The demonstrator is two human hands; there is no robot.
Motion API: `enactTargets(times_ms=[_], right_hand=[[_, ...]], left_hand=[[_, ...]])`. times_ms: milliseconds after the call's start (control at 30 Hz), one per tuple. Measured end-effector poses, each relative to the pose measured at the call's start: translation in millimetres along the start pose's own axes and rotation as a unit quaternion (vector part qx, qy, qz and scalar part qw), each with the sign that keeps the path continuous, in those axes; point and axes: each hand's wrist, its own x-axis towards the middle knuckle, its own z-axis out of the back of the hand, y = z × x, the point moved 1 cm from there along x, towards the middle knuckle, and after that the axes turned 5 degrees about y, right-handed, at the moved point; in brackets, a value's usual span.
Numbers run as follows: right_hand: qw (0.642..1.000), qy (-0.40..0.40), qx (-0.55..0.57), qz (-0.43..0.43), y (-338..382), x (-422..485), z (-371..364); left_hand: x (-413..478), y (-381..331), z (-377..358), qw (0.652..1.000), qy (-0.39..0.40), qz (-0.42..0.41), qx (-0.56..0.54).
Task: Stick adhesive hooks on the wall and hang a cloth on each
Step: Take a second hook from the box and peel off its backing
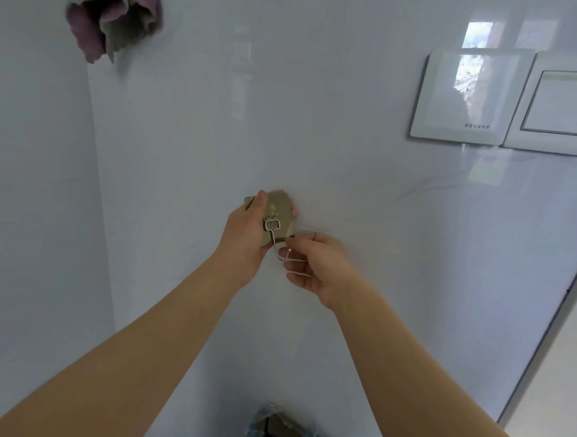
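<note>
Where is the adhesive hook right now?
In the head view, the adhesive hook sits centre frame, its pad held in the left hand before the wall, while the right hand fingers its wire hook.

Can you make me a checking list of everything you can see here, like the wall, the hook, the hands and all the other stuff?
Surface: glossy white wall, bare where the hands work.
Job's things: adhesive hook with tan backing and a metal wire, held in front of the wall; cloth, pink and grey, hangs top left.
Clutter: clear packet at bottom edge, contents unclear.
Grippers: left hand holds the backing; right hand fingers at the wire.
Cables: nothing seen.
Surroundings: two switch plates upper right; frame edge at right.
</note>
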Motion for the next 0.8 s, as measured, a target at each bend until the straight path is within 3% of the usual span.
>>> enactTargets(times_ms=[167, 267, 367, 433, 600, 700, 800], right_hand=[[0.981, -0.1, -0.059, 0.155, 10.4, -1.4, -2.7], [0.964, -0.062, -0.118, 0.23, 17.0, -7.0, -10.0], [0.96, 0.008, -0.15, 0.238, 16.2, -10.7, -20.0], [0.957, 0.014, -0.139, 0.254, 16.8, -11.2, -24.1], [0.956, -0.006, -0.121, 0.268, 19.1, -10.9, -26.7], [0.959, -0.009, -0.107, 0.262, 21.8, -11.0, -29.6], [0.958, -0.074, -0.09, 0.26, 23.6, -9.3, -26.6]], left_hand=[[-1.2, -1.8, 3.0, 0.999, -0.015, 0.003, 0.037], [-3.3, -0.8, 1.3, 0.999, -0.006, 0.016, 0.037], [-8.8, -4.1, -3.1, 0.999, 0.037, 0.031, -0.024], [-11.2, -7.9, -3.9, 0.993, 0.086, 0.039, -0.074], [-11.7, -17.0, 0.9, 0.984, 0.153, 0.039, -0.079], [-13.2, -23.5, 1.3, 0.989, 0.139, 0.029, -0.03], [-14.7, -25.5, 4.6, 0.992, 0.085, -0.01, 0.091]])
